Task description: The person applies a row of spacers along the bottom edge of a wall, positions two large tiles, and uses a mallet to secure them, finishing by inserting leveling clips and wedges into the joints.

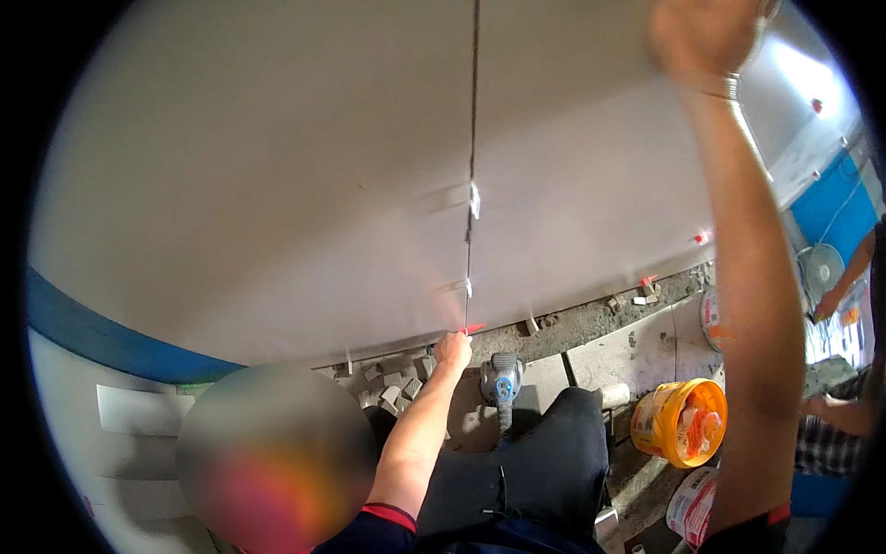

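Large grey tiles cover the wall in front of me, with a dark vertical joint between two of them. White clips stick out of this joint in its lower part. At the foot of the joint, my left hand is closed, pinching a small red wedge whose tip points right along the tile's bottom edge. My right hand is raised high at the upper right in front of the tiles; it is smeared, and its fingers are partly cut off by the picture's edge.
A grey round-headed tool with blue buttons rests below the joint. Rubble lies along the wall's foot. To the right stand a yellow bucket and a white bucket. Another person's hand shows at far right.
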A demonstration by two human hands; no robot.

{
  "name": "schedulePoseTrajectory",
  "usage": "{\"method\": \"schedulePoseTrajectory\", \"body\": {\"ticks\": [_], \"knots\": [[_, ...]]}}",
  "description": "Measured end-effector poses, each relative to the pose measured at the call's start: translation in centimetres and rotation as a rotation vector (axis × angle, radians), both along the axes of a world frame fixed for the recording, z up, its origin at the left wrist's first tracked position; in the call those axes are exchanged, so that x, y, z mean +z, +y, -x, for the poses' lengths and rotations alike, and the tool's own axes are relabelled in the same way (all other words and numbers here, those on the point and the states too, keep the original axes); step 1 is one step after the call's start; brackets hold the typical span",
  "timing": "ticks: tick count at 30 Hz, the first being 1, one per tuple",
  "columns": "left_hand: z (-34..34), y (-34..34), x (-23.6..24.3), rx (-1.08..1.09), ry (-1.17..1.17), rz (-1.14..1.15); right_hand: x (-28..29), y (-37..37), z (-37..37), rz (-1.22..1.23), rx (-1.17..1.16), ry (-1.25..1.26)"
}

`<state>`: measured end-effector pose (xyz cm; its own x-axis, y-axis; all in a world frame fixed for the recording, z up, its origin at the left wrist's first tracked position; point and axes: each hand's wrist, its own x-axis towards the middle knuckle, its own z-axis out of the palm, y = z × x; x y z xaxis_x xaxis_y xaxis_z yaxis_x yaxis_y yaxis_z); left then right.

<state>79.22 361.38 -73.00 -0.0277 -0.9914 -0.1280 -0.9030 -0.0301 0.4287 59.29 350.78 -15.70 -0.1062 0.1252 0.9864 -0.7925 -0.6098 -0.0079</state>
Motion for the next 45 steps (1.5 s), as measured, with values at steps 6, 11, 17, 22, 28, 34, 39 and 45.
{"method": "schedulePoseTrajectory", "body": {"ticks": [6, 11, 17, 22, 28, 34, 39, 45], "knots": [[7.4, 6.4, 13.9, -0.098, 0.185, -0.024, 1.0, 2.4, -0.4, -0.233, -0.058, -0.104], [8.9, 15.3, 18.9, -0.136, 0.443, 0.001, 0.6, 6.9, 0.7, -0.273, 0.25, -0.243], [2.7, 20.6, 22.9, 0.139, 1.048, 0.029, -19.8, 20.6, -2.5, -1.147, 0.96, -0.51], [2.3, 20.8, 27.4, 0.066, 1.033, 0.236, -31.6, 27.8, -5.8, -1.581, 1.274, -1.005], [2.3, 20.1, 26.8, 0.123, 0.559, 0.372, -32.7, 27.9, -7.8, -1.576, 1.262, -1.079], [0.6, 14.0, 25.5, 0.144, 0.389, 0.565, -38.2, 24.7, -4.6, -1.423, 0.764, -0.814], [-3.5, 6.5, 24.1, 0.058, -0.023, 0.682, -40.6, 27.1, 0.3, -1.673, 0.719, -0.922], [-2.9, 3.4, 25.4, -0.317, -0.235, 0.726, -42.1, 32.0, 5.3, -1.872, 0.668, -1.184]]}}
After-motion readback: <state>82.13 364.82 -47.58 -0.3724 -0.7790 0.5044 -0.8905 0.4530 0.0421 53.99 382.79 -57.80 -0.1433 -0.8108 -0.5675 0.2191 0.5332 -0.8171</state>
